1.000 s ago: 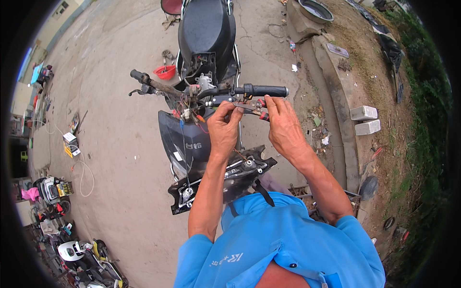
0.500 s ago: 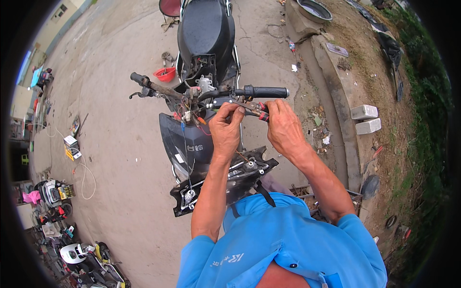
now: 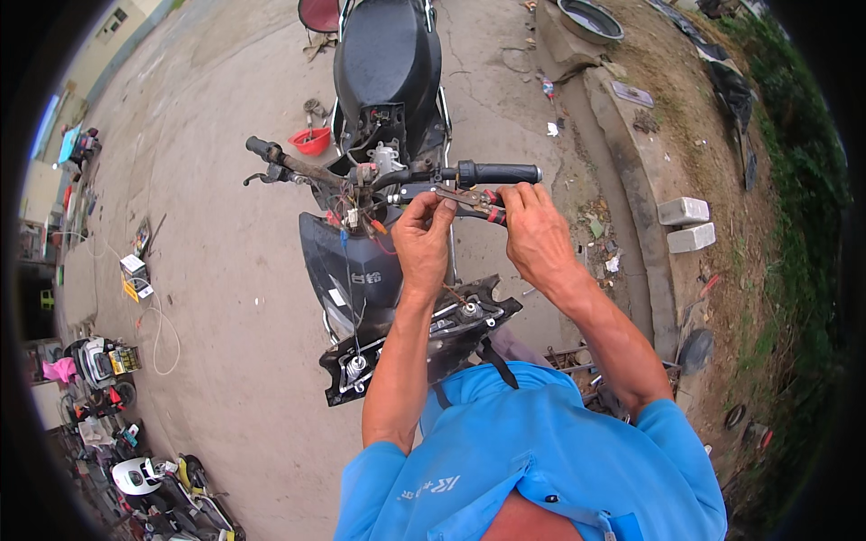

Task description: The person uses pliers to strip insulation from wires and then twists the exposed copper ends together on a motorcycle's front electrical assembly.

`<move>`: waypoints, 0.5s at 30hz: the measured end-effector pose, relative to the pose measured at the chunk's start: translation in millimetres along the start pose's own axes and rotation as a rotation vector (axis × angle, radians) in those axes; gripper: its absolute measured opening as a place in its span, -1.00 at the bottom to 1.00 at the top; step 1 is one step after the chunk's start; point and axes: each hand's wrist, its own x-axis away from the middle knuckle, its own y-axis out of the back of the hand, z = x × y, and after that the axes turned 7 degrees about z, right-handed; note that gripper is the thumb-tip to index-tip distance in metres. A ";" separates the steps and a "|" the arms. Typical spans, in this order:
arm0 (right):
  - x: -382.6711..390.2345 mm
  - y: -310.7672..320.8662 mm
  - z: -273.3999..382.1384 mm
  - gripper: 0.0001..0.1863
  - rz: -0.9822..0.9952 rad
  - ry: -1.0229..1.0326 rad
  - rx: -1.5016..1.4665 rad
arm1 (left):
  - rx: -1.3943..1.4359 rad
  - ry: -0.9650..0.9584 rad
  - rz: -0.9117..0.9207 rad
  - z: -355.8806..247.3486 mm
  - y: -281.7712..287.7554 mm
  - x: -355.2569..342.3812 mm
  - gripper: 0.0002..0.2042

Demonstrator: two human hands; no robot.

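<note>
Here, both bare hands meet in front of a stripped motorbike's handlebar, working around a pair of pliers (image 3: 468, 197) with red and black handles. The right hand (image 3: 538, 233) grips the pliers, its fingers curled over the handles, which stand slightly apart. The left hand (image 3: 420, 252) is at the metal head of the tool, thumb and forefinger pressed together; what they pinch is too small and too covered to tell. The pliers lie roughly level, head toward the left hand, just below the black rubber grip (image 3: 496, 173) in the view.

Near the left hand, a tangle of loose wires (image 3: 353, 216) with a white connector and an orange piece hangs at the middle of the handlebar. Below it are the dark front body panel (image 3: 347, 269) and, partly hidden by the left forearm, a black lamp panel (image 3: 465, 317) set at a slant. Beyond the handlebar is the long black seat (image 3: 388, 59). A red bowl (image 3: 310, 141) sits on the concrete ground (image 3: 225, 234) beside the motorbike, and two pale blocks (image 3: 683, 212) lie off to the right.
</note>
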 end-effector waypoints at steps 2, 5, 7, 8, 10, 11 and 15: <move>0.6 -1.8 -1.4 -0.55 -0.096 0.058 0.042 | -0.032 -0.016 0.037 2.5 3.3 0.0 -0.88; 1.4 -3.0 -3.3 -0.48 -0.101 0.067 0.048 | 0.022 -0.027 0.059 0.4 0.6 0.4 -0.89; 1.4 -2.6 -2.0 -0.48 -0.101 0.074 0.044 | 0.007 -0.009 0.066 1.4 1.3 0.8 -0.88; 1.4 -2.3 -1.5 -0.48 -0.102 0.078 0.043 | 0.005 -0.010 0.065 1.0 1.8 1.1 -0.88; 1.8 -1.3 1.8 -0.48 -0.089 0.062 0.022 | -0.013 0.000 0.063 -0.3 2.6 2.3 -0.89; 2.4 -0.8 2.4 -0.47 -0.074 0.043 0.003 | -0.013 0.000 0.064 -1.1 1.9 2.6 -0.89; 4.2 -3.9 0.2 -0.44 -0.092 0.046 0.002 | 0.018 0.026 0.075 -1.2 1.2 3.5 -0.89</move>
